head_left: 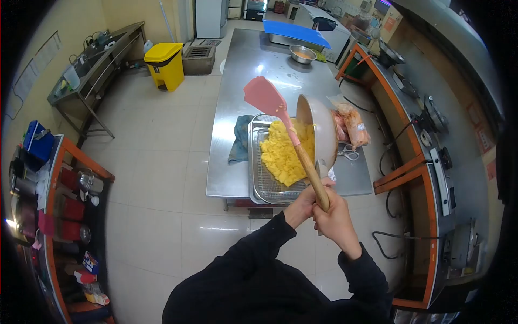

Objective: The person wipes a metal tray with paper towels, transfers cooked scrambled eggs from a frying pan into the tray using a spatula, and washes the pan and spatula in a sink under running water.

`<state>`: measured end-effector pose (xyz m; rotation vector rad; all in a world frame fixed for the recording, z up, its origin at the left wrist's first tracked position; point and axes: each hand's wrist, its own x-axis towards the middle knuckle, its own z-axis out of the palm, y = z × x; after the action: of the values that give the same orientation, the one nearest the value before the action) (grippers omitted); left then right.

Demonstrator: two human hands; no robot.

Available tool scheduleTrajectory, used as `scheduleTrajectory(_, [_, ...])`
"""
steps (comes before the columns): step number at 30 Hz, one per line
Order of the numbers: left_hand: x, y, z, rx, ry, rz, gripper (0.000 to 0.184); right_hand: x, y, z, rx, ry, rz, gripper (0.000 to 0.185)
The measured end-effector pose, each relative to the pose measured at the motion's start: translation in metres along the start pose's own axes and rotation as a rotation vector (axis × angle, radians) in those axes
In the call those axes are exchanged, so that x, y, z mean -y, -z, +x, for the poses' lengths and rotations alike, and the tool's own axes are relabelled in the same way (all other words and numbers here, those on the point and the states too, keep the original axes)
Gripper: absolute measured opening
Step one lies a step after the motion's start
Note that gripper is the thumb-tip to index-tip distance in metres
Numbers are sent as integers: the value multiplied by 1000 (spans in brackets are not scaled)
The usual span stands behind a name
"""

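My right hand [338,218] is closed round the wooden handle of a pink spatula [265,97], whose blade points up and away. Beside it, touching, my left hand [304,206] is wrapped round the handle of a pan [326,135]. That pan is tipped on its side, its open face turned left over a wire-mesh basket [261,181]. Yellow scrambled egg [283,156] lies in the basket and reaches the pan's rim. The hands partly hide the pan's handle.
On the steel table [234,97] are a teal cloth [240,139], scissors [349,153], bagged food [353,124], a metal bowl [302,54] and a blue board [297,33]. Stoves on an orange-framed counter [431,227] stand right; a yellow bin [166,67] stands left on the floor.
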<state>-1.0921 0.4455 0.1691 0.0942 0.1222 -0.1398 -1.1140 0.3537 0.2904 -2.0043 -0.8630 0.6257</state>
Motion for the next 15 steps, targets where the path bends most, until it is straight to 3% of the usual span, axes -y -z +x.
scheduleTrajectory(4, [1,22,10,168,56,-40,17,-5,2,0,18,-58,20,10])
scheduleTrajectory(7, [8,7,6,-79,-18,20,28,-12,4,-2,8,-99,116,11])
scheduleTrajectory(15, [21,-10,3,-85,-108,87,24,-13,11,-12,-39,-111,231,9])
